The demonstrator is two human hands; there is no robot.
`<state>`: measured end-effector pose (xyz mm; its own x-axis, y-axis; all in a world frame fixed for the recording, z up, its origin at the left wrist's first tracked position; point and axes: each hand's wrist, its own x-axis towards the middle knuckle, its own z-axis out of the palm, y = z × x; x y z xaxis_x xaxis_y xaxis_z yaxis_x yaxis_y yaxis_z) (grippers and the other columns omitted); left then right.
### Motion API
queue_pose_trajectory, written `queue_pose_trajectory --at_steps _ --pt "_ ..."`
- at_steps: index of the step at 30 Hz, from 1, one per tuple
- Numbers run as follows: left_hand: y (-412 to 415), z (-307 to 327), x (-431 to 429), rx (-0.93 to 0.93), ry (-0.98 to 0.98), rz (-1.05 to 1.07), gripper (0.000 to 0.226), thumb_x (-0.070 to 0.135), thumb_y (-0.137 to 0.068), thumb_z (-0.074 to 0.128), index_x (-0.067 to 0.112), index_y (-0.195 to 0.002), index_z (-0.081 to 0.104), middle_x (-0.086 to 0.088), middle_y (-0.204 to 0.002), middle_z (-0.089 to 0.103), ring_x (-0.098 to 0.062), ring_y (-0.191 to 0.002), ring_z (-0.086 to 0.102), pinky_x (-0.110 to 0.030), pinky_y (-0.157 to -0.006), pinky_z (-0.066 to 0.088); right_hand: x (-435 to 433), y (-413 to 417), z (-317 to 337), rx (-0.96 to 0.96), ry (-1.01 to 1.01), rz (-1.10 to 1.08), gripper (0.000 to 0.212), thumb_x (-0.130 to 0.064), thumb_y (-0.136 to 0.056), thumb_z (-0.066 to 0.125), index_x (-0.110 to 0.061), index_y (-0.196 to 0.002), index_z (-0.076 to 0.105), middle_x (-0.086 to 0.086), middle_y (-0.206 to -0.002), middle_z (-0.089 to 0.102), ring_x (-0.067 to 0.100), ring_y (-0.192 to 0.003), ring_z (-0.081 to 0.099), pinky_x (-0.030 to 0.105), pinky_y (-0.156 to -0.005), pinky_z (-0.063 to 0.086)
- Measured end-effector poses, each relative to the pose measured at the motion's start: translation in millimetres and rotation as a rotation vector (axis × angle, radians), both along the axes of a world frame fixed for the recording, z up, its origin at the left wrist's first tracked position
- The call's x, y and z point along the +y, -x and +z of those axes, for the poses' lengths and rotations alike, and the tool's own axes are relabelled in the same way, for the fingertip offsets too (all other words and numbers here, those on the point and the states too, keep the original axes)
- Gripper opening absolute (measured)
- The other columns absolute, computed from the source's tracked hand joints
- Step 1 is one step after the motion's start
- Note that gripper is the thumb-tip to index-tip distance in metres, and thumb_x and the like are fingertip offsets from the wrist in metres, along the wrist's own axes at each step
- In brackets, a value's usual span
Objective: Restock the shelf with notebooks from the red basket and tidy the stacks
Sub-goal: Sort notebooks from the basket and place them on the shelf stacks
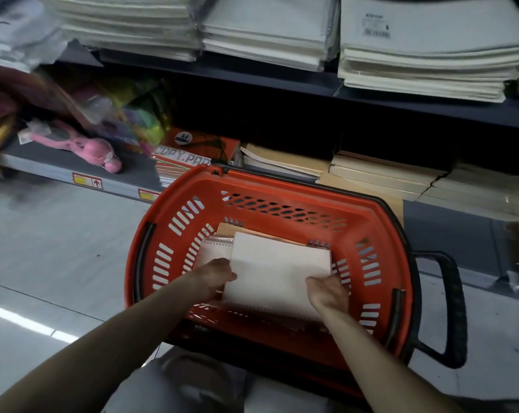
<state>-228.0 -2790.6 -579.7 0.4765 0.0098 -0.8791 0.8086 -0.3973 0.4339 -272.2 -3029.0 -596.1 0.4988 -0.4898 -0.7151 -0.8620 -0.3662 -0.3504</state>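
We see left hand (215,277) and right hand (326,290) clamped on opposite edges of the top spiral notebook (279,275) inside the red basket (282,186); fingertips hidden beneath. Lower notebooks are mostly covered. Beyond the fingers, blurred shelf stacks (431,64).

Light falls from overhead, leaving a bright glare streak on the glossy floor (22,320). The recess under the upper shelf (282,81) lies in deep shadow. Motion blur smears the paper stacks (425,55) at top and the toys (82,144) at left. Wide-angle distortion bends the edges; the centre is only slightly soft.
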Motion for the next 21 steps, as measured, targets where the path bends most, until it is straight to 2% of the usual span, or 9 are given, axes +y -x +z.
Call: queue_pose_trajectory --at_steps 3,5,8,9,12,14,16,18,21 --pt "-3 13 3 0.046 0.063 0.092 0.020 0.002 -0.101 0.057 0.011 -0.118 0.058 -0.017 -0.132 0.060 -0.037 -0.119 0.059 -0.057 -0.100 0.052 -4 0 11 -0.044 0.041 -0.029 0.058 -0.040 -0.088 0.055 -0.003 -0.134 0.055 0.020 -0.136 0.061 0.039 -0.130 0.053 0.041 -0.107 0.044" --pt "-4 32 5 0.043 0.112 0.157 0.026 -0.001 -0.101 0.054 0.013 -0.123 0.057 -0.016 -0.125 0.063 -0.035 -0.112 0.062 -0.056 -0.090 0.055 -8 0 23 -0.097 0.018 -0.053 0.054 -0.037 -0.089 0.057 -0.003 -0.130 0.061 0.021 -0.135 0.063 0.039 -0.126 0.058 0.040 -0.106 0.048" --pt "-12 62 7 -0.093 0.141 0.057 0.032 -0.002 -0.104 0.047 0.013 -0.131 0.054 -0.012 -0.127 0.063 -0.034 -0.121 0.059 -0.055 -0.103 0.050 -10 -2 61 -0.235 -0.057 -0.135 0.057 -0.037 -0.089 0.065 0.000 -0.132 0.058 0.023 -0.137 0.062 0.040 -0.126 0.060 0.041 -0.107 0.048" --pt "-13 75 9 -0.128 0.154 0.071 0.029 -0.002 -0.105 0.046 0.014 -0.127 0.055 -0.012 -0.124 0.064 -0.033 -0.119 0.060 -0.055 -0.100 0.051 -10 -4 75 -0.277 -0.078 -0.145 0.058 -0.036 -0.091 0.067 0.001 -0.135 0.055 0.022 -0.141 0.060 0.040 -0.130 0.057 0.040 -0.109 0.046" --pt "-18 116 22 -0.195 0.254 0.174 0.022 0.003 -0.106 0.045 0.012 -0.120 0.059 -0.018 -0.125 0.066 -0.032 -0.103 0.065 -0.048 -0.077 0.056 -8 -8 125 -0.377 -0.173 -0.134 0.056 -0.033 -0.098 0.065 -0.003 -0.143 0.051 0.014 -0.146 0.054 0.036 -0.137 0.051 0.036 -0.107 0.041" --pt "-16 151 28 -0.260 0.322 0.224 0.024 0.005 -0.106 0.045 0.013 -0.124 0.059 -0.021 -0.130 0.064 -0.035 -0.105 0.066 -0.048 -0.075 0.057 -4 -10 162 -0.486 -0.210 -0.119 0.044 -0.033 -0.096 0.067 -0.011 -0.133 0.061 0.002 -0.130 0.062 0.032 -0.124 0.061 0.035 -0.103 0.047" --pt "-11 187 35 -0.341 0.379 0.251 0.029 0.005 -0.107 0.042 0.010 -0.131 0.057 -0.022 -0.129 0.065 -0.036 -0.109 0.065 -0.049 -0.078 0.059 0 -13 194 -0.592 -0.257 -0.114 0.037 -0.034 -0.087 0.070 -0.015 -0.119 0.068 0.002 -0.117 0.073 0.029 -0.103 0.071 0.046 -0.097 0.058" --pt "-5 223 44 -0.402 0.437 0.280 0.034 0.007 -0.105 0.044 0.004 -0.138 0.055 -0.024 -0.130 0.066 -0.035 -0.103 0.067 -0.044 -0.073 0.062 3 -18 227 -0.667 -0.331 -0.125 0.032 -0.030 -0.086 0.069 -0.015 -0.115 0.067 0.005 -0.105 0.076 0.028 -0.093 0.074 0.050 -0.089 0.061" --pt "4 274 57 -0.446 0.505 0.380 0.040 0.027 -0.098 0.060 0.010 -0.134 0.062 -0.019 -0.126 0.071 -0.033 -0.101 0.071 -0.043 -0.075 0.061 7 -23 281 -0.789 -0.403 -0.127 0.014 -0.014 -0.094 0.067 -0.011 -0.107 0.070 0.009 -0.099 0.076 0.028 -0.087 0.073 0.041 -0.083 0.061"
